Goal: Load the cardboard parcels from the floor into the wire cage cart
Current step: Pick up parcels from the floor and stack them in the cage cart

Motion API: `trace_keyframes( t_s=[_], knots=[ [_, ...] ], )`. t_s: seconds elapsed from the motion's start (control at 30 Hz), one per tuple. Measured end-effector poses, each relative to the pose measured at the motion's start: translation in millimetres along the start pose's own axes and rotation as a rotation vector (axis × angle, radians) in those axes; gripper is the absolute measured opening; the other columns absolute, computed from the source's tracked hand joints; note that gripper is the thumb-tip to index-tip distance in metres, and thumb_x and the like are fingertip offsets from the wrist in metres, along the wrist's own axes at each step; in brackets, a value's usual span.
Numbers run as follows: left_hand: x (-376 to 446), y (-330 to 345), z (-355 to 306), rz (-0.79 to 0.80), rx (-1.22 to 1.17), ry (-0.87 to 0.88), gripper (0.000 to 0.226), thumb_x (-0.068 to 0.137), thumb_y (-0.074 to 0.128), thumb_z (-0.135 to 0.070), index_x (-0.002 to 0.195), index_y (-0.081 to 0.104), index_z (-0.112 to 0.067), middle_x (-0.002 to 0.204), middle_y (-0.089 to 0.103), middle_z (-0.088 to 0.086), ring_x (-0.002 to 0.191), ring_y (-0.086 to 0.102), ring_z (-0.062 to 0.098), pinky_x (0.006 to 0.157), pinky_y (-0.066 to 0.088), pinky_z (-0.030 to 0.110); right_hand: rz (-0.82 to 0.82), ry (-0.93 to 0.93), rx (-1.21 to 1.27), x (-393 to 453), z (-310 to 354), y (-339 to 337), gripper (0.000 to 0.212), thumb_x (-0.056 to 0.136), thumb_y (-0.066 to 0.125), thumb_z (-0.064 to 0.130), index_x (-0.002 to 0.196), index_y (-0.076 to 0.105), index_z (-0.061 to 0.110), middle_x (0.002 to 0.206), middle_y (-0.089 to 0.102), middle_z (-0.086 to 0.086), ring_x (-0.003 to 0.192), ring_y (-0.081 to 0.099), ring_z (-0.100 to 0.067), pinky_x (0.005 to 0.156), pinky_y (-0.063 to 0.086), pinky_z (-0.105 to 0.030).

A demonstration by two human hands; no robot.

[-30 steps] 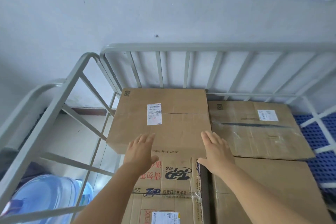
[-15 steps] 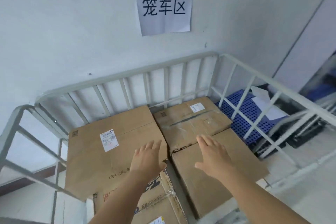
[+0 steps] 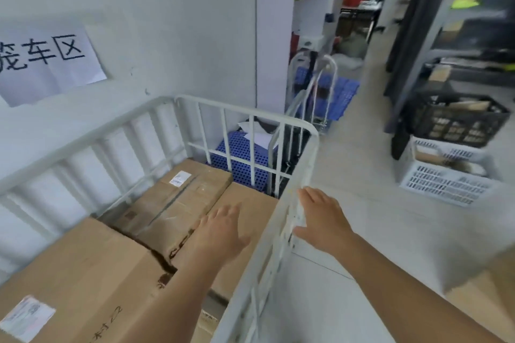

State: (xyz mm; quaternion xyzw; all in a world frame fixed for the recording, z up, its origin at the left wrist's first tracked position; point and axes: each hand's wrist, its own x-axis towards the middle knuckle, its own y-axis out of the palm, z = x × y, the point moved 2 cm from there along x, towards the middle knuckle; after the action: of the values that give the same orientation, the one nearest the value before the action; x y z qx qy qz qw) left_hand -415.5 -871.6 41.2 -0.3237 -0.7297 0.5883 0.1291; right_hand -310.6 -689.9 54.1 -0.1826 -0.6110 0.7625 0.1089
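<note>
Over the cart, your left hand (image 3: 223, 234) has its fingers (image 3: 228, 210) straight and loosely spread above the boxes, gripping nothing; whether it touches the cardboard is unclear. Your right hand (image 3: 320, 217) is just outside the cart rail (image 3: 295, 192), fingers straight and close together, also holding nothing. Inside the cart (image 3: 242, 114) the boxes (image 3: 178, 198) lie flat, packed edge to edge, the near-left one (image 3: 83, 273) sitting highest. These are large taped cartons, likely stiff but bulky and maybe heavy. The tops look smooth, so expect slip. Any parcel on the floor is out of view; take the next by opposite bottom edges.
</note>
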Motion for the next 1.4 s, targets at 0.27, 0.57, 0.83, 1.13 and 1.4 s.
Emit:
trace_keyframes(
  t_s=[0.27,0.57,0.83,1.13,1.4],
  knots=[
    [27,30,-129,0.076,0.029,0.328,0.078,0.093,0.054,-0.047,0.155,0.012,-0.023,0.158,0.023,-0.002,0.145,0.023,0.020,0.119,0.020,0.038,-0.024,0.321,0.088,-68,-118,3,0.090,0.093,0.057,0.044,0.157,-0.001,0.018,0.164,-0.002,-0.002,0.151,-0.001,-0.021,0.122,0.004,-0.040],
    [43,76,-289,0.172,0.167,0.597,0.077,0.095,0.048,-0.048,0.155,0.008,-0.020,0.157,0.025,0.003,0.143,0.026,0.021,0.116,0.024,0.035,-0.075,0.584,0.124,-145,-251,3,0.088,0.091,0.058,0.044,0.156,0.006,0.015,0.163,0.007,-0.002,0.150,0.005,-0.021,0.121,0.009,-0.039],
    [46,122,-424,0.220,0.212,0.746,0.072,0.096,0.048,-0.046,0.153,0.014,-0.020,0.151,0.033,0.001,0.137,0.033,0.020,0.110,0.029,0.032,-0.116,0.784,0.173,-210,-360,7,0.084,0.090,0.060,0.044,0.152,0.014,0.013,0.157,0.019,-0.004,0.145,0.017,-0.023,0.117,0.017,-0.038],
    [54,191,-539,0.366,0.255,0.890,0.073,0.096,0.049,-0.045,0.154,0.014,-0.018,0.154,0.030,0.004,0.139,0.032,0.021,0.110,0.031,0.033,-0.146,1.053,0.263,-279,-452,28,0.081,0.089,0.061,0.044,0.152,0.018,0.014,0.155,0.026,-0.002,0.144,0.021,-0.024,0.118,0.020,-0.041],
    [95,241,-624,0.487,0.301,1.011,0.072,0.096,0.049,-0.044,0.154,0.015,-0.018,0.154,0.030,0.005,0.139,0.032,0.023,0.111,0.031,0.036,-0.141,1.279,0.419,-286,-509,57,0.079,0.087,0.063,0.043,0.150,0.023,0.015,0.153,0.029,-0.001,0.142,0.026,-0.024,0.117,0.023,-0.039]
  ],
)
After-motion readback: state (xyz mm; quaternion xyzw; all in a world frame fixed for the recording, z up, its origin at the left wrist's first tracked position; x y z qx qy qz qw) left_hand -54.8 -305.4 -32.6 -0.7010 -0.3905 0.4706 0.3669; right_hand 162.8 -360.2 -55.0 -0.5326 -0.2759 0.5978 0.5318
